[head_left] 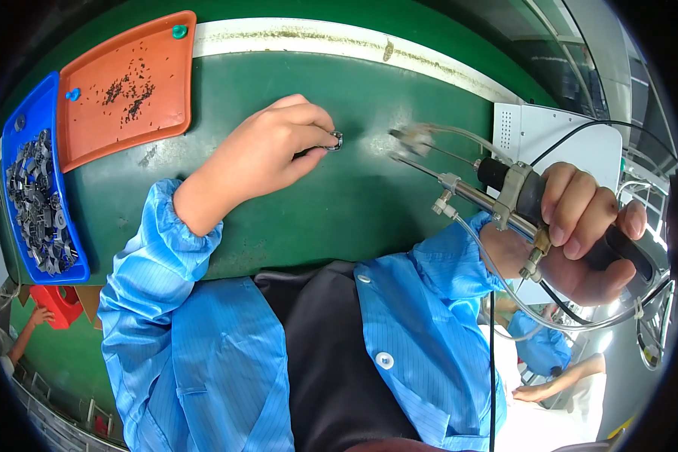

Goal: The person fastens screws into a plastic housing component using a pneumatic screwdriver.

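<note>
My left hand (282,139) pinches a small dark metal part (337,141) between thumb and fingertips, just over the green work surface (301,203). On the right, my right hand (587,226) is wrapped round the black handle of a powered screwdriver (531,197). Its slim metal nozzle points left toward the small part, with a gap between them. Clear hoses and brass fittings are clamped along the tool. Something pale near the nozzle's tip is blurred.
An orange tray (169,113) with several tiny black screws (132,96) lies at the far left. Beside it, a blue bin (79,264) holds many grey and black parts (38,203). A white box (554,135) stands at the right behind cables. Other people's arms show at both lower edges.
</note>
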The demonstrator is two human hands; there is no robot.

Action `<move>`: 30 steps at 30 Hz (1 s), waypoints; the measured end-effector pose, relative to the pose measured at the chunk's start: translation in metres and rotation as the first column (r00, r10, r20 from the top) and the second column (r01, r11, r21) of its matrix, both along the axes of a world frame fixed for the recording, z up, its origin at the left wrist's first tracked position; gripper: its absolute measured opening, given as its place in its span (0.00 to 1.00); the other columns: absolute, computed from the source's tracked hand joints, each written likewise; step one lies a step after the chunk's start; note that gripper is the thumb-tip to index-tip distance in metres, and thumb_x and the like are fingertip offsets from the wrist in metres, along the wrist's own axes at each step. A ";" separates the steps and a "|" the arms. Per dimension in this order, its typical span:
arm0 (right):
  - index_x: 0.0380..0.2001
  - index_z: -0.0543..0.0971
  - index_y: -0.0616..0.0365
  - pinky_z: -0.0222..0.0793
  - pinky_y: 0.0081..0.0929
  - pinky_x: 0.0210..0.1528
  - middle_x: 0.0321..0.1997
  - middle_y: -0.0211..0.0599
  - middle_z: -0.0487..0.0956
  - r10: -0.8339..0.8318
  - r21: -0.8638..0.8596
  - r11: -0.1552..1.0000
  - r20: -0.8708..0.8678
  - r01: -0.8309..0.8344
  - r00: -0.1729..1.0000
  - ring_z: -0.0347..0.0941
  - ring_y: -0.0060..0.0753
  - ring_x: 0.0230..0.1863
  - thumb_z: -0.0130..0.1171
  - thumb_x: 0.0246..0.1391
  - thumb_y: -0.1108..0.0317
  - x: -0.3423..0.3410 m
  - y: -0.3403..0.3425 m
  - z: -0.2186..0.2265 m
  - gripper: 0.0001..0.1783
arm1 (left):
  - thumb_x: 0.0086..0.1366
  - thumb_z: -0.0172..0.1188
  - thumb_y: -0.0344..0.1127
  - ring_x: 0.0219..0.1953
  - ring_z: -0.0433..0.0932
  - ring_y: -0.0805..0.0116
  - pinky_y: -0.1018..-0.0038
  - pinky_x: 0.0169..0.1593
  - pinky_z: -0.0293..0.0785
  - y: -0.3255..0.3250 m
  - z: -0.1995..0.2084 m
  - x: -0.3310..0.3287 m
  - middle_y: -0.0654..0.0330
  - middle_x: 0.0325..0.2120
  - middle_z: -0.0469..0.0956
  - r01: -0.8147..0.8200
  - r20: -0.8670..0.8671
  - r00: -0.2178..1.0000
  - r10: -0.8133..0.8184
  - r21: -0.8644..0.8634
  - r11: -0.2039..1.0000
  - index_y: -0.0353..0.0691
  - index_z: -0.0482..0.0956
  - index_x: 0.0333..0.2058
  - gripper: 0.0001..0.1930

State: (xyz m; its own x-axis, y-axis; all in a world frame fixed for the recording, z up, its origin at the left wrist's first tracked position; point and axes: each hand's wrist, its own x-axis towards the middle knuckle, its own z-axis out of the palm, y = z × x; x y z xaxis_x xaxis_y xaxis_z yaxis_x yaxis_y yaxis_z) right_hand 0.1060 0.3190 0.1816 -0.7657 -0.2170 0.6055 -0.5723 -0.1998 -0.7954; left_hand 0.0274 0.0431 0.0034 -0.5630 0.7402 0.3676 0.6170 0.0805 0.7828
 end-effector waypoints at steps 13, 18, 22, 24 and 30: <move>0.54 0.72 0.50 0.63 0.24 0.31 0.24 0.24 0.74 0.017 0.013 1.000 0.060 -0.018 0.998 0.70 0.22 0.25 0.59 0.64 0.46 -0.001 -0.017 -0.002 0.24 | 0.55 0.68 0.22 0.41 0.79 0.56 0.65 0.46 0.78 0.002 0.001 -0.001 0.56 0.40 0.82 0.014 -0.008 1.000 -0.013 0.013 1.000 0.33 0.86 0.37 0.09; 0.50 0.76 0.48 0.63 0.21 0.31 0.23 0.21 0.75 0.061 0.023 0.998 0.071 -0.063 0.996 0.71 0.19 0.24 0.62 0.62 0.45 -0.008 -0.030 -0.009 0.23 | 0.55 0.68 0.23 0.41 0.79 0.57 0.66 0.45 0.78 0.002 0.000 -0.001 0.57 0.41 0.82 0.016 -0.028 0.999 -0.016 0.007 1.000 0.34 0.86 0.37 0.10; 0.48 0.77 0.48 0.63 0.20 0.30 0.23 0.21 0.76 0.038 -0.042 0.999 0.067 -0.035 0.997 0.71 0.19 0.24 0.64 0.61 0.45 -0.004 -0.032 -0.006 0.22 | 0.54 0.71 0.25 0.41 0.78 0.59 0.66 0.44 0.78 0.005 0.007 0.003 0.59 0.43 0.80 -0.025 0.040 0.999 0.024 0.047 0.999 0.35 0.86 0.37 0.10; 0.46 0.77 0.48 0.65 0.19 0.31 0.22 0.22 0.77 0.085 -0.078 0.994 0.061 -0.080 0.994 0.73 0.18 0.23 0.68 0.59 0.46 -0.002 -0.032 -0.003 0.22 | 0.53 0.72 0.26 0.41 0.78 0.60 0.67 0.44 0.77 0.008 0.010 0.008 0.60 0.43 0.80 -0.061 0.019 0.998 0.059 0.085 0.995 0.36 0.86 0.37 0.11; 0.42 0.78 0.49 0.69 0.17 0.31 0.21 0.21 0.79 0.147 -0.157 0.977 0.001 -0.145 0.989 0.76 0.18 0.22 0.71 0.56 0.46 -0.001 -0.035 -0.003 0.22 | 0.51 0.75 0.26 0.40 0.78 0.61 0.67 0.43 0.76 0.011 0.002 0.012 0.60 0.40 0.80 -0.030 -0.087 0.995 0.050 0.218 0.976 0.38 0.87 0.36 0.11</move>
